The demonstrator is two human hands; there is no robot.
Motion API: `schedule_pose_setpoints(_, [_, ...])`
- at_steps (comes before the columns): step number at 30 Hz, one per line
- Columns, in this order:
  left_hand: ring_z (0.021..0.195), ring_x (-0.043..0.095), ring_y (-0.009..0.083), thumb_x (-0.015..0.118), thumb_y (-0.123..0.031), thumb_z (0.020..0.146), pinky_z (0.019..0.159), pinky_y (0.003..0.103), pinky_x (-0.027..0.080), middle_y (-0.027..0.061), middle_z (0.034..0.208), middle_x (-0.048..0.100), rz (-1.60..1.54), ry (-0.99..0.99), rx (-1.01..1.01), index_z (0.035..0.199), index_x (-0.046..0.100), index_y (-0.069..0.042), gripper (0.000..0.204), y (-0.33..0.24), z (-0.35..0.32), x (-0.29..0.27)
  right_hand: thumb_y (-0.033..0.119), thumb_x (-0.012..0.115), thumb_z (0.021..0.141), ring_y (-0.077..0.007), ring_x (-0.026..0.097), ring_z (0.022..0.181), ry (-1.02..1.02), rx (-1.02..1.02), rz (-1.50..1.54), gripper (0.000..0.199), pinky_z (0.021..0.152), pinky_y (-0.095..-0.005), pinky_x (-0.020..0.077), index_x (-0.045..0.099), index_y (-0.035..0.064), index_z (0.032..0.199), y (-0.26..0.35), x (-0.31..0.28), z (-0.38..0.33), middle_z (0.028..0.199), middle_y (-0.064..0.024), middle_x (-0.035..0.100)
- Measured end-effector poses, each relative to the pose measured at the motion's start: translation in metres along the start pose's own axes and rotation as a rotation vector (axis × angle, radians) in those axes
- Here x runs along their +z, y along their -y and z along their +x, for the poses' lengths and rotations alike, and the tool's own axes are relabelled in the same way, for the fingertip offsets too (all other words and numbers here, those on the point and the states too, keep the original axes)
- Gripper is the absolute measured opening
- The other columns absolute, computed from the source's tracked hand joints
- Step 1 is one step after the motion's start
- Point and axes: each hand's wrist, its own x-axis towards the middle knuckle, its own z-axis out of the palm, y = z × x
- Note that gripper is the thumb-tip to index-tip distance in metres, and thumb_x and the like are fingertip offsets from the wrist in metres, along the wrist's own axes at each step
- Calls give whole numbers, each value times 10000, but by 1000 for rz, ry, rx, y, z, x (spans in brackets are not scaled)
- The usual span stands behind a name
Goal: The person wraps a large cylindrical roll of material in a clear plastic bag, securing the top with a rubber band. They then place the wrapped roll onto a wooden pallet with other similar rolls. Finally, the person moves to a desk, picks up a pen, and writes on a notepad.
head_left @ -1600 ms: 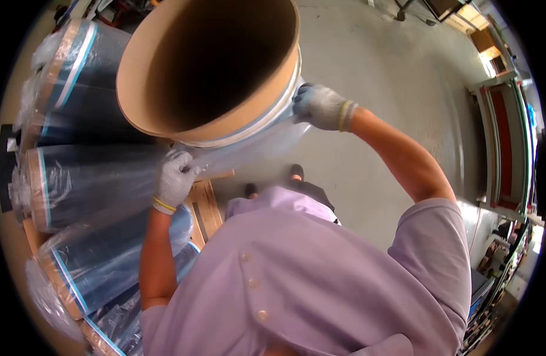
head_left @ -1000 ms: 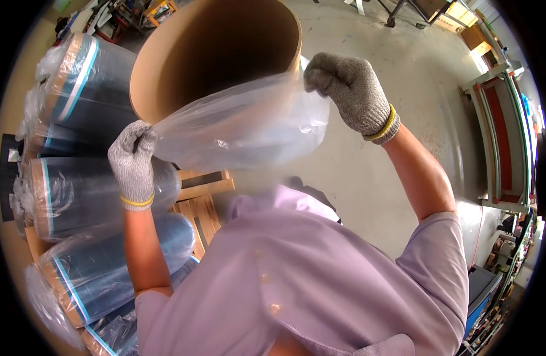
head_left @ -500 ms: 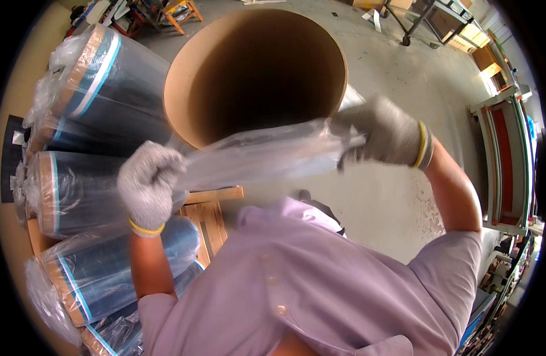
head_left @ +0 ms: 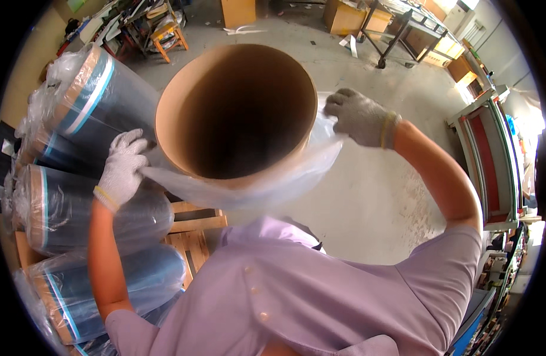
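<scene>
A wide brown cardboard tube [head_left: 237,113] stands upright in front of me, its open hollow end facing up. A clear plastic sheet [head_left: 267,181] wraps around its near side. My left hand [head_left: 123,169], in a grey knit glove, grips the sheet's left end at the tube's left wall. On the tube's right side my gloved right hand [head_left: 359,118] grips the sheet's other end. The sheet hangs stretched between both hands below the tube's rim.
Several plastic-wrapped dark rolls [head_left: 77,207] with cardboard cores lie stacked on a wooden pallet [head_left: 190,234] at my left. Concrete floor [head_left: 368,202] lies to the right. A red and grey machine [head_left: 489,160] stands at the right edge; boxes, a stool and a trolley stand at the back.
Both hands have lowered the plastic sheet from in front of the tube's opening down to its near side, the right hand moving round to the tube's right rim.
</scene>
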Motion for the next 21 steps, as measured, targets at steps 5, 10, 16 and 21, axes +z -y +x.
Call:
schedule_pose_setpoints(5, [959, 598, 383, 601, -12, 702, 1006, 446, 423, 157, 836, 644, -643, 66, -115, 830, 663, -22, 142, -26, -5, 1, 249, 690, 835, -256, 591, 1152, -140, -35, 669, 152, 1113, -464, 357, 661, 117, 765, 44, 28, -30, 877, -44, 669])
schedule_pose_setpoints(10, [820, 593, 351, 635, -106, 681, 819, 427, 465, 162, 728, 620, -73, 76, 43, 759, 647, -27, 112, -17, 24, 11, 520, 737, 762, -264, 651, 893, 317, 89, 200, 517, 876, -417, 449, 610, 155, 1105, 10, 56, -35, 954, -56, 663])
schedule_pose_setpoints(16, [655, 608, 284, 725, -264, 685, 852, 381, 441, 105, 602, 616, 282, 425, 161, 601, 621, -115, 201, -17, 32, -36, 192, 603, 834, -201, 568, 1081, 288, 336, -542, 189, 945, -358, 384, 771, 181, 922, -75, 85, 88, 1088, 19, 686])
schedule_pose_setpoints(21, [648, 549, 296, 759, -462, 571, 771, 409, 446, 114, 574, 573, 171, 158, 161, 625, 613, -70, 422, -30, 30, -25, 174, 617, 781, -176, 534, 1029, -42, 419, -665, 118, 903, -330, 375, 733, 172, 758, -121, 41, 60, 922, 49, 649])
